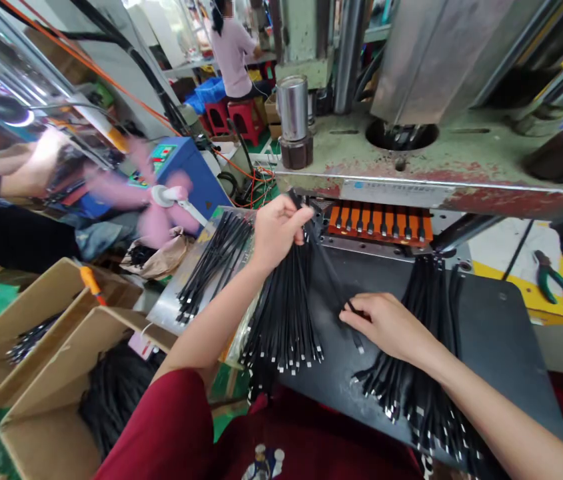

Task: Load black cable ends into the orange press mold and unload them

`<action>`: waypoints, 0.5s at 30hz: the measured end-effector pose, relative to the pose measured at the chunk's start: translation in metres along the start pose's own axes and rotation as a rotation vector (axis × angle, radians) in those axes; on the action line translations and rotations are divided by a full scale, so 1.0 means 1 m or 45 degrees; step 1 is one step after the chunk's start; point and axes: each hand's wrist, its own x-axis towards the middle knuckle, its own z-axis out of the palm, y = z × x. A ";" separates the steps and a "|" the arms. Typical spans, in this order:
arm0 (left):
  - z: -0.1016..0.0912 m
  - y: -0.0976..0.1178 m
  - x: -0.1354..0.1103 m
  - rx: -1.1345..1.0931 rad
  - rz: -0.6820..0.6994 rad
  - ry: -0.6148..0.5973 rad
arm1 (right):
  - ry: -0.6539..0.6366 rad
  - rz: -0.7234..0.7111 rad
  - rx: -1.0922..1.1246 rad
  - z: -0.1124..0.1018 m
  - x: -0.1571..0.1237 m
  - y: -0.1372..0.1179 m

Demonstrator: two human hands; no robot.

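Observation:
A flat black cable (pixel 328 270) with a metal plug at its lower end runs between my two hands over the dark work plate (pixel 348 373). My left hand (pixel 278 230) has its fingers closed around the cable's upper part, just in front of the press. Lower down, my right hand (pixel 386 323) pinches the same cable between thumb and fingers. Beneath my left hand lies a fanned bundle of black cables (pixel 286 313), silvery tips toward me. Another cable bundle (pixel 421 280) spreads under my right wrist. Inside the press, an orange fixture (pixel 378 233) holds a row of cable ends.
Metal press bed (pixel 331 153) stands ahead. More cables (pixel 216 260) lie left; cardboard boxes (pixel 36 413) hold others. A pink fan (pixel 161 197) spins near a blue machine (pixel 188 173). Pliers (pixel 554 280) lie right. Another person's arm (pixel 21 177) is left; someone (pixel 234 60) sits behind.

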 end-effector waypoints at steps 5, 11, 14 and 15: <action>-0.056 -0.073 -0.010 0.417 -0.279 0.186 | -0.041 0.192 -0.396 0.026 -0.009 0.004; -0.084 -0.101 -0.021 1.150 -0.205 0.144 | -0.393 -0.105 -0.476 0.051 -0.008 -0.038; -0.085 -0.106 -0.021 1.331 -0.183 0.115 | -0.550 -0.187 -0.420 0.064 0.001 -0.060; -0.084 -0.108 -0.021 1.355 -0.175 0.124 | -0.555 -0.218 -0.380 0.068 0.004 -0.064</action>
